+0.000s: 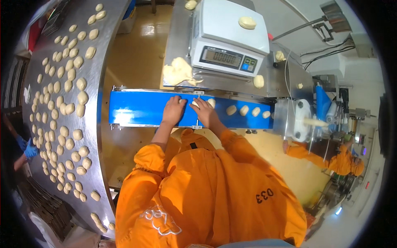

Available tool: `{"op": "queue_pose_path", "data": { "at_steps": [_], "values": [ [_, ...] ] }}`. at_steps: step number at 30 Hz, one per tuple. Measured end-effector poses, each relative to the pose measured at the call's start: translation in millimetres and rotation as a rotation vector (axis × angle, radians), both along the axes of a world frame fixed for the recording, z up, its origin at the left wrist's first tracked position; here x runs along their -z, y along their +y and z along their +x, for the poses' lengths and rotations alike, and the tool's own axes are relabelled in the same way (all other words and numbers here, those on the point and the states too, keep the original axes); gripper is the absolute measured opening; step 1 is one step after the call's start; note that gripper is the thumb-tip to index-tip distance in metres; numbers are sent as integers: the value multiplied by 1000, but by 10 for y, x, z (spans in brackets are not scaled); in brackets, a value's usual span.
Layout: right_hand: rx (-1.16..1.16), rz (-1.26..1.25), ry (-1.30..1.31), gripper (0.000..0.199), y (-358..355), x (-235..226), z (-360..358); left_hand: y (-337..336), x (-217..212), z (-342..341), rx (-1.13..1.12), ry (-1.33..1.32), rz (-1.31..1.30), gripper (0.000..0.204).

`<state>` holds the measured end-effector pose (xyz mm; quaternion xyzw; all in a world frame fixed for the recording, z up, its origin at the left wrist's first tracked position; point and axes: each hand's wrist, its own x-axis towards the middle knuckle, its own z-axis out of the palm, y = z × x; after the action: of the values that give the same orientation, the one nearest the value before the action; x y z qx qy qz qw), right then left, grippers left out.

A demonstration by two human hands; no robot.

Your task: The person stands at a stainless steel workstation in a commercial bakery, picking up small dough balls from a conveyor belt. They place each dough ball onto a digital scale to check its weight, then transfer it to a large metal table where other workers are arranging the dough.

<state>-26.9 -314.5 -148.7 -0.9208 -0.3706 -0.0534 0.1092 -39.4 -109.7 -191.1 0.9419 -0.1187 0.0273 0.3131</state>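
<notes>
Smooth, glossy blue conveyor belt (pixel 136 109) carries pale, oval dough pieces (pixel 244 110). Bare left hand (pixel 175 110): fingers curled downward over the belt; whether clamped, cannot tell. Bare right hand (pixel 204 110): thumb and fingers closed about a rounded, cream-coloured dough lump (pixel 195 104), mid-belt.

I count two bare hands (pixel 173 110) (pixel 203 110) over one blue belt (pixel 142 108), four dough pieces (pixel 244 110) near its right end, one scale (pixel 229 49) beyond it, dozens more pieces (pixel 78 134) left of it.
</notes>
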Motion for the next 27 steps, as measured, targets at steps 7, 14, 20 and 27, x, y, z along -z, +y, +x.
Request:
{"op": "queue_pose_path", "data": {
  "at_steps": [7,14,20,27],
  "values": [
    [347,754,756,31,-201,-182,-27,-125,-172,-1,-444,384,-537,32],
    [328,1690,1516,49,-1151,-1553,103,-1247,-471,137,-135,300,246,58],
    [219,1030,747,41,-1498,-2723,1310,-1240,-372,247,-194,333,158,51],
    [-198,446,310,62,-603,-3395,2126,-846,-495,13,-373,674,-1217,36]
  ]
}}
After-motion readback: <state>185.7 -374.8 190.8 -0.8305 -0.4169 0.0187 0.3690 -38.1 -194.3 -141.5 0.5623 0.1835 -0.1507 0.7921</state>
